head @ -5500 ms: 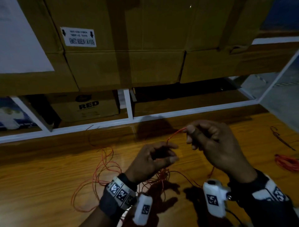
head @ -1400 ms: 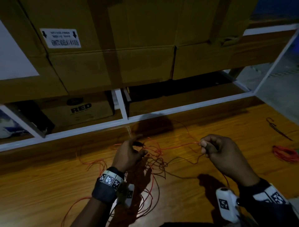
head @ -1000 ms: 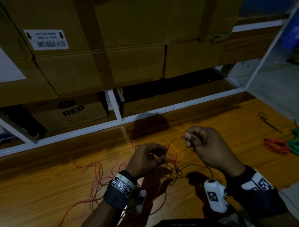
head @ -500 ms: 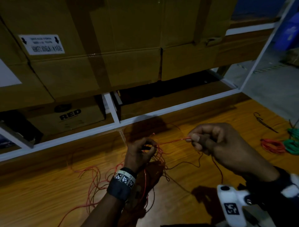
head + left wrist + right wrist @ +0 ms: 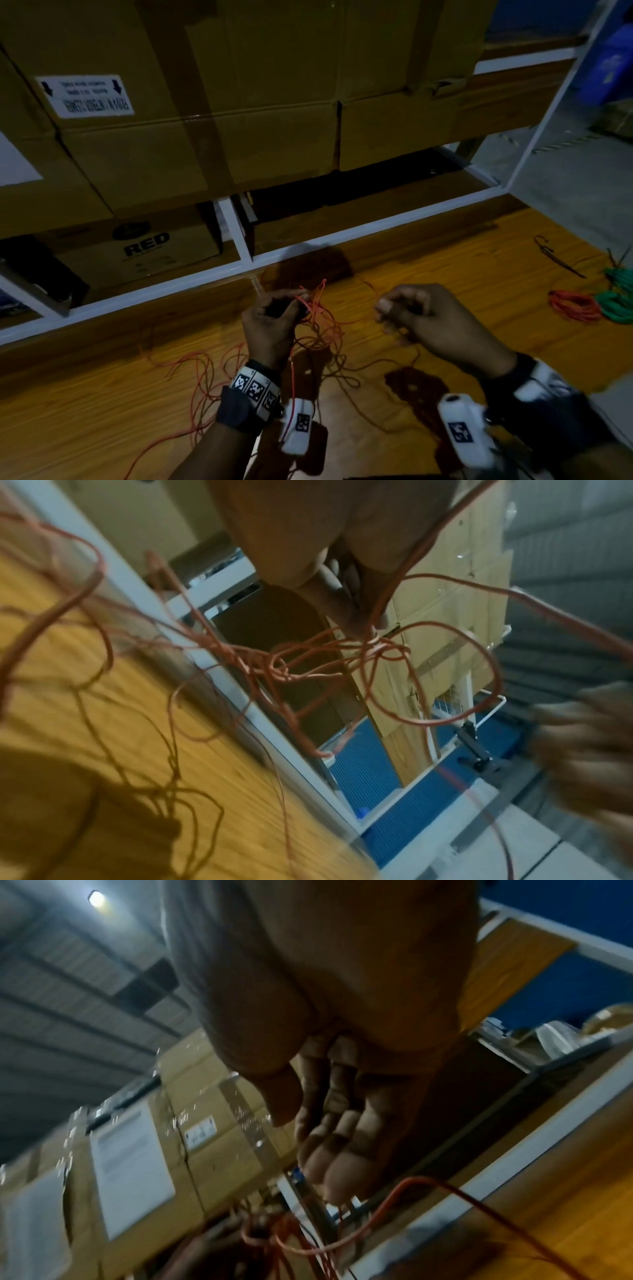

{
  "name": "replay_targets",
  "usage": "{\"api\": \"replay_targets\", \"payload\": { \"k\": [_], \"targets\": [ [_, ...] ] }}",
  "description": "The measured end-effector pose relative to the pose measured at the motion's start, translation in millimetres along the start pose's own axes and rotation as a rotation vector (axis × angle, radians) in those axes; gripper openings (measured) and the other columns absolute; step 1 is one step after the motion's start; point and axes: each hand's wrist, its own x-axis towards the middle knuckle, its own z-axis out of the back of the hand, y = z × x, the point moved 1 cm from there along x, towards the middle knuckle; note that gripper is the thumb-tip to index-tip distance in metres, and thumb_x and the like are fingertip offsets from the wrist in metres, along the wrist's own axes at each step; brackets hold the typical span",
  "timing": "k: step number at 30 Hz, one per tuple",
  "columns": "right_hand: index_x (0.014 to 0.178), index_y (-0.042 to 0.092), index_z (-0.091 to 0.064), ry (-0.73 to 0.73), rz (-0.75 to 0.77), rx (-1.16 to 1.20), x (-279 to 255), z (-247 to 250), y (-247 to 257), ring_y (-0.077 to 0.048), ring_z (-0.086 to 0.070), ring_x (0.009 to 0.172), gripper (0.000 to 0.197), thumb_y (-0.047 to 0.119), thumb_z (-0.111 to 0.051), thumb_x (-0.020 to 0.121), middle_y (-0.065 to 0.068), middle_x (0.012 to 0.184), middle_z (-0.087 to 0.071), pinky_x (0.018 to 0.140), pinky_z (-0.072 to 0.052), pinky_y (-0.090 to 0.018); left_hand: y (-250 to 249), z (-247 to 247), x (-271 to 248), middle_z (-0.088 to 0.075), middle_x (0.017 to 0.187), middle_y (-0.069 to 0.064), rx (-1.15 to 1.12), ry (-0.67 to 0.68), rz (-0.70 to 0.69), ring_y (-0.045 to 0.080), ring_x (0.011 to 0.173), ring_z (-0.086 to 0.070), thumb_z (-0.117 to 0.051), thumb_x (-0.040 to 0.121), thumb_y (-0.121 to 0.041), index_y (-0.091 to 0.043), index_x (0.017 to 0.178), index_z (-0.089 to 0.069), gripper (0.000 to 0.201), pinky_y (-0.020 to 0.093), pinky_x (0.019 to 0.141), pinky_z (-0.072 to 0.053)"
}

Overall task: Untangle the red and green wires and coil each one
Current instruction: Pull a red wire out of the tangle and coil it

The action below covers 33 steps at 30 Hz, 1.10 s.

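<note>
A tangle of thin red wire with darker strands mixed in hangs from my left hand above the wooden table. In the left wrist view the left hand pinches a knotted bunch of the red wire at its fingertips. More loose red loops trail over the table to the left. My right hand hovers blurred to the right of the tangle. In the right wrist view the right hand has thumb and fingers apart, holding nothing, with a red strand passing below them.
A coiled red wire and a coiled green wire lie at the table's right edge, with a dark twisted piece behind them. A white shelf frame and stacked cardboard boxes stand along the back.
My right hand has let go of the red strand it was pulling and dropped lower. The left hand keeps its pinch on the tangle and has lifted slightly.
</note>
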Motion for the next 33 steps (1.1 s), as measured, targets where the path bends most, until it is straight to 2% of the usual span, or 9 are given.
{"api": "replay_targets", "payload": {
  "k": [3, 5, 9, 13, 17, 21, 26, 30, 33],
  "targets": [
    [0.099, 0.017, -0.073, -0.036, 0.017, -0.062, 27.7, -29.8, -13.4, -0.013, -0.075, 0.077, 0.014, 0.029, -0.076, 0.092, -0.001, 0.089, -0.076, 0.067, -0.064, -0.047, -2.8, -4.7, -6.4, -0.078, 0.089, 0.015, -0.070, -0.010, 0.042, 0.035, 0.084, -0.075, -0.079, 0.083, 0.002, -0.003, 0.090, -0.077, 0.008, 0.042, 0.069, -0.062],
    [0.096, 0.020, -0.074, -0.054, 0.000, -0.092, 42.7, -50.8, -20.9, -0.011, -0.074, 0.074, 0.018, 0.032, -0.082, 0.086, 0.002, 0.084, -0.076, 0.065, -0.064, -0.044, -6.5, -8.0, -10.2, -0.077, 0.091, 0.017, -0.124, -0.010, 0.064, 0.033, 0.084, -0.074, -0.077, 0.083, 0.004, -0.001, 0.089, -0.076, 0.008, 0.039, 0.068, -0.061],
    [0.096, 0.021, -0.078, -0.086, 0.061, -0.119, 55.7, -70.0, -25.0, -0.003, -0.072, 0.076, 0.026, 0.034, -0.089, 0.076, 0.007, 0.081, -0.076, 0.071, -0.064, -0.035, -14.0, -7.8, -16.3, -0.077, 0.093, 0.019, -0.224, -0.049, 0.118, 0.029, 0.086, -0.075, -0.077, 0.082, 0.004, 0.004, 0.091, -0.072, 0.010, 0.033, 0.067, -0.061],
    [0.095, 0.021, -0.081, -0.050, 0.161, -0.103, 50.6, -69.7, -18.7, -0.001, -0.073, 0.080, 0.027, 0.033, -0.092, 0.073, 0.010, 0.082, -0.077, 0.073, -0.062, -0.026, -19.6, -4.5, -18.8, -0.077, 0.092, 0.017, -0.277, -0.080, 0.157, 0.029, 0.086, -0.076, -0.080, 0.077, -0.004, -0.004, 0.085, -0.073, 0.010, 0.037, 0.067, -0.062],
    [0.094, 0.024, -0.080, -0.072, 0.177, -0.074, 53.5, -70.5, -20.1, 0.000, -0.072, 0.077, 0.009, 0.021, -0.082, 0.086, 0.014, 0.080, -0.076, 0.069, -0.059, -0.021, -26.3, -9.3, -19.6, -0.077, 0.090, 0.016, -0.357, -0.089, 0.223, 0.028, 0.086, -0.076, -0.078, 0.077, -0.006, -0.003, 0.086, -0.070, 0.012, 0.037, 0.067, -0.063],
    [0.100, 0.023, -0.076, -0.100, 0.112, -0.044, 55.6, -71.4, -23.2, -0.005, -0.072, 0.073, 0.009, 0.018, -0.072, 0.094, 0.005, 0.082, -0.077, 0.069, -0.060, -0.028, -27.6, -10.3, -17.3, -0.077, 0.092, 0.017, -0.395, -0.071, 0.272, 0.027, 0.087, -0.077, -0.078, 0.077, -0.011, -0.011, 0.081, -0.072, 0.008, 0.034, 0.064, -0.062],
    [0.093, 0.032, -0.066, -0.193, 0.136, -0.085, 59.8, -68.8, -24.6, 0.004, -0.069, 0.077, 0.016, 0.016, -0.069, 0.095, 0.011, 0.077, -0.073, 0.062, -0.051, -0.012, -30.2, -12.4, -19.1, -0.077, 0.085, 0.012, -0.417, -0.079, 0.324, 0.022, 0.080, -0.076, -0.075, 0.076, -0.011, -0.006, 0.086, -0.066, 0.015, 0.031, 0.060, -0.061],
    [0.084, 0.033, -0.064, -0.285, 0.187, -0.220, 59.8, -74.4, -31.5, 0.001, -0.063, 0.088, 0.017, 0.020, -0.071, 0.093, 0.017, 0.086, -0.068, 0.073, -0.049, -0.020, -27.4, -12.1, -21.3, -0.076, 0.085, 0.012, -0.488, -0.072, 0.360, 0.021, 0.077, -0.074, -0.075, 0.075, -0.011, -0.005, 0.089, -0.065, 0.018, 0.027, 0.058, -0.059],
    [0.085, 0.034, -0.065, -0.315, 0.176, -0.291, 60.6, -79.6, -37.2, -0.014, -0.059, 0.104, 0.010, 0.028, -0.072, 0.090, 0.016, 0.096, -0.065, 0.090, -0.047, -0.034, -24.7, -12.6, -26.2, -0.075, 0.086, 0.013, -0.521, -0.089, 0.371, 0.020, 0.074, -0.073, -0.073, 0.074, -0.011, -0.003, 0.090, -0.063, 0.021, 0.025, 0.056, -0.058]
  ]
}}
